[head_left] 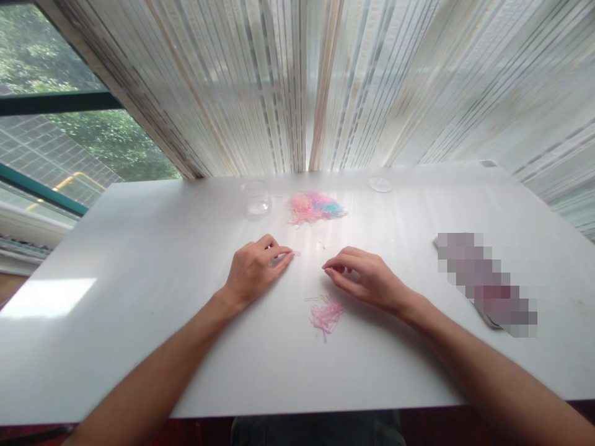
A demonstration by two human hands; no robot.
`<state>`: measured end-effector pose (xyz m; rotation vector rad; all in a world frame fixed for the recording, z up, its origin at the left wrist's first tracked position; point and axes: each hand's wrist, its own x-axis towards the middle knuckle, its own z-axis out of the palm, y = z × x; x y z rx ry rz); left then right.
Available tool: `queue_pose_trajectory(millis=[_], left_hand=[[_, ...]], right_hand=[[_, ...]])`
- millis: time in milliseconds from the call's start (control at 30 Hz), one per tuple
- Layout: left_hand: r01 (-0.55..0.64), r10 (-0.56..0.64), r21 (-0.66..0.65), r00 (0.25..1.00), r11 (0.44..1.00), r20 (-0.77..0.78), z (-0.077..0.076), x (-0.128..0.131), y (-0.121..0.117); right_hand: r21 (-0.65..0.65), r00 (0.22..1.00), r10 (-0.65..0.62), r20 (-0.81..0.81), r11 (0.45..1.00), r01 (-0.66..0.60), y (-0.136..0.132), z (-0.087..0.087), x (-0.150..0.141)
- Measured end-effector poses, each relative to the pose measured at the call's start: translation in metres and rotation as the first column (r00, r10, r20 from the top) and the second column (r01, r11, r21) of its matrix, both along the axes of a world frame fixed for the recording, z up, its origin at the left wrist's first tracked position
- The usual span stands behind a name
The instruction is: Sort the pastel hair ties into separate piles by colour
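My left hand (256,265) pinches a small pink rubber band (297,253) between thumb and forefinger, low over the white table. Across a short gap, my right hand (365,274) has thumb and forefinger pressed together; anything between them is too small to make out. Beyond both hands lies a large loose pile of pink, peach and blue rubber bands (313,207). A smaller pile of pink and purple rubber bands (326,314) sits nearer to me, just below my right hand, with a pale one (311,300) lying at its upper left.
A clear round container (257,201) stands left of the large pile, and a clear round lid (380,184) lies at the back right. A blurred-out long object (483,285) rests on the white table (139,347) at right. Striped curtains (260,80) hang behind.
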<state>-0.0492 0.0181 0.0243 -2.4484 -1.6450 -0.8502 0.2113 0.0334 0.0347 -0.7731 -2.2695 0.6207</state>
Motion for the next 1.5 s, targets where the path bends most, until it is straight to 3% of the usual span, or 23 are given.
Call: queue_pose_trajectory(millis=[167, 300, 400, 633, 833, 1067, 1333, 1500], left_hand=[[0.121, -0.124, 0.041, 0.989, 0.992, 0.078, 0.004, -0.003, -0.004], [0.361, -0.343, -0.121, 0.928, 0.925, 0.145, 0.011, 0.000, -0.016], [0.456, -0.434, -0.251, 0.890, 0.854, 0.139, 0.015, 0.004, -0.027], [0.457, -0.455, -0.263, 0.888, 0.850, 0.074, 0.009, 0.010, -0.033], [0.428, -0.427, -0.193, 0.903, 0.883, 0.044, 0.006, 0.012, -0.031], [0.415, -0.399, -0.156, 0.908, 0.896, 0.127, 0.008, 0.016, -0.030], [0.398, -0.394, -0.118, 0.917, 0.910, 0.054, 0.004, 0.017, -0.029], [0.398, -0.389, -0.094, 0.916, 0.913, 0.098, 0.004, 0.017, -0.028]], right_hand=[[-0.023, 1.000, 0.000, 0.017, 1.000, 0.000, 0.001, 0.002, 0.003], [-0.069, 0.996, 0.070, 0.050, 0.995, -0.067, -0.002, 0.005, 0.003], [-0.099, 0.991, 0.109, 0.079, 0.990, -0.101, -0.005, 0.007, 0.003], [-0.135, 0.982, 0.139, 0.130, 0.983, -0.121, -0.008, 0.005, 0.000], [-0.142, 0.979, 0.173, 0.107, 0.977, -0.157, -0.012, 0.003, -0.005], [-0.146, 0.994, 0.094, 0.047, 0.986, -0.087, -0.013, 0.000, -0.008], [-0.166, 0.999, 0.050, 0.005, 0.985, -0.048, -0.013, -0.002, -0.012], [-0.209, 0.999, 0.026, 0.024, 0.978, -0.020, -0.011, -0.002, -0.011]])
